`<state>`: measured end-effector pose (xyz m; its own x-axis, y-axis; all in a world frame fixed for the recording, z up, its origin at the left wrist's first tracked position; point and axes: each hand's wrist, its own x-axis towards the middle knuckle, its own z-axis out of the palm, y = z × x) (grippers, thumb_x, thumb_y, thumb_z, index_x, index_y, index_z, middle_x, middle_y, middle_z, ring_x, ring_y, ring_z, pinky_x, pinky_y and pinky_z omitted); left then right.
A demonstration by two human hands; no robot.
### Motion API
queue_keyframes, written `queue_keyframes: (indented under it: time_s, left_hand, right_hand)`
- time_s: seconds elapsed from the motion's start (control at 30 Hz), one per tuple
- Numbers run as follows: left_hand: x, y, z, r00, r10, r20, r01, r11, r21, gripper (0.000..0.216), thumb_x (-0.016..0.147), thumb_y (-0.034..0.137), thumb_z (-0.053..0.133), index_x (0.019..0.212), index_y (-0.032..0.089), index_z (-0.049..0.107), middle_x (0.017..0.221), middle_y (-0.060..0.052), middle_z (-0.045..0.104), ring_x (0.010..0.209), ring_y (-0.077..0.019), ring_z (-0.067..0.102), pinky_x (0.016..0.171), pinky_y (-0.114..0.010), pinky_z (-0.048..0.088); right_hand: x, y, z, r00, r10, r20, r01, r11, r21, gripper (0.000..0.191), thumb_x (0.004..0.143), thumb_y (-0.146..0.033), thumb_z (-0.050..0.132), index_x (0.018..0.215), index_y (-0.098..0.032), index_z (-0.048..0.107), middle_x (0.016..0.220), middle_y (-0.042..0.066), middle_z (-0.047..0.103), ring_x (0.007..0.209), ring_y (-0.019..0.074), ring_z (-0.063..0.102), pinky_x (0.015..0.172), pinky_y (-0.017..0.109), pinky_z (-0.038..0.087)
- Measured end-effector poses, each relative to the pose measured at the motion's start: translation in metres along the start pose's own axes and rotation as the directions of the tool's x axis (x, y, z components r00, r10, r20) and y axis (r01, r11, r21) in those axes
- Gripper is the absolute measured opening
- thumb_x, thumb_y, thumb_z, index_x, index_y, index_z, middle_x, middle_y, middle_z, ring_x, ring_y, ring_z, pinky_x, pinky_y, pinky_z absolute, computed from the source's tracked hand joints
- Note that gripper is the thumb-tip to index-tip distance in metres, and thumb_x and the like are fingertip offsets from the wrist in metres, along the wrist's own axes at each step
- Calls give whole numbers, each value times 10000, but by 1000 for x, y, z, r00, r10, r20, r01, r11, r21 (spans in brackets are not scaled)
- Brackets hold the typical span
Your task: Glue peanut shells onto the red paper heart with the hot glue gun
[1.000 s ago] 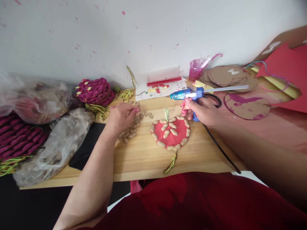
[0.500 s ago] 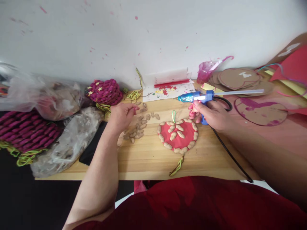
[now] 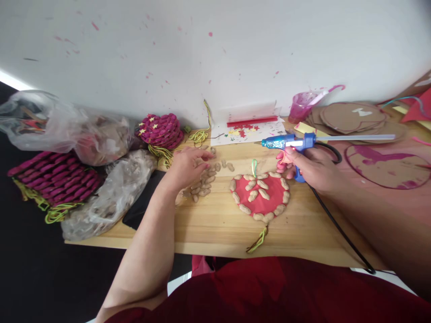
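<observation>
My right hand [image 3: 310, 166] grips a blue hot glue gun [image 3: 289, 142], its nozzle pointing left and a long clear glue stick [image 3: 357, 137] sticking out of its back. Over the loose peanuts [image 3: 204, 184] hovers my left hand [image 3: 190, 166], fingers stretched and thumb apart, with nothing visible in it; whether a fingertip touches a peanut I cannot tell. Between the hands lies a red heart-shaped piece [image 3: 260, 202], rimmed with peanuts and bearing several more in its upper middle. A green loop [image 3: 254, 168] tops it, and a yarn tassel [image 3: 257, 240] hangs from its lower tip.
At left are plastic bags [image 3: 111, 197], a purple woven piece [image 3: 57, 181] and stacked purple pieces [image 3: 160, 130]. Star confetti lies on white paper [image 3: 218, 137] by the wall. A pink cup [image 3: 299, 107] and cardboard shapes [image 3: 353, 116] are right. The gun's black cord [image 3: 340, 231] crosses the table edge.
My left hand has opened from a pinch and reaches over the peanuts. The whole view has shifted, so things appear further right; the right hand still holds the glue gun.
</observation>
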<state>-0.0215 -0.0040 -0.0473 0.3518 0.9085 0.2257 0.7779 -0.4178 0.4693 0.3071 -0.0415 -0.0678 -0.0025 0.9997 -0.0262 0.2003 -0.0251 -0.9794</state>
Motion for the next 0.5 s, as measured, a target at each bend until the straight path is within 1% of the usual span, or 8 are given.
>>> queue_keyframes:
  time_s: [0.1, 0.17, 0.27, 0.37, 0.5]
  left_hand:
    - [0, -1, -1, 1000, -21, -4, 21, 1000, 17, 253, 830, 157, 637, 1028, 232, 774, 1082, -44, 791, 1091, -251, 687, 1009, -416, 491]
    - [0, -5, -4, 997, -74, -31, 75, 996, 50, 269, 837, 147, 610, 1031, 226, 779, 1065, -52, 794, 1071, -257, 695, 992, -422, 499]
    - [0, -9, -11, 987, -155, -48, 158, 985, 71, 249, 828, 164, 628, 1013, 219, 786, 1064, -60, 796, 1069, -272, 701, 1001, -439, 496]
    - [-1, -9, -14, 985, -175, -4, 175, 984, 34, 207, 812, 191, 660, 968, 225, 792, 1030, -47, 801, 1034, -258, 715, 1003, -419, 500]
    - [-2, -6, -13, 985, -154, 79, 155, 988, -12, 186, 789, 200, 681, 936, 229, 791, 952, -24, 802, 931, -228, 728, 955, -382, 518]
  right_hand:
    - [-1, -2, 1, 1000, 0, -15, 0, 1000, 2, 690, 684, -829, 700, 881, -174, 618, 780, 63, 665, 651, 153, 661, 475, 226, 529]
    - [-1, -3, 2, 1000, -3, -13, 3, 1000, 10, 692, 669, -836, 704, 868, -179, 617, 781, 62, 660, 678, 165, 672, 469, 225, 524]
    - [-2, -4, 1, 1000, 4, -1, -4, 1000, 11, 656, 693, -815, 709, 828, -179, 626, 753, 65, 661, 664, 166, 670, 480, 232, 527]
    - [-2, -4, 0, 1000, 7, 7, -7, 1000, 9, 603, 740, -770, 716, 819, -178, 630, 741, 65, 672, 624, 154, 658, 501, 243, 534]
    - [-2, -3, -1, 1000, 0, 15, 0, 1000, 4, 589, 757, -760, 711, 809, -181, 616, 740, 66, 676, 626, 157, 658, 511, 249, 542]
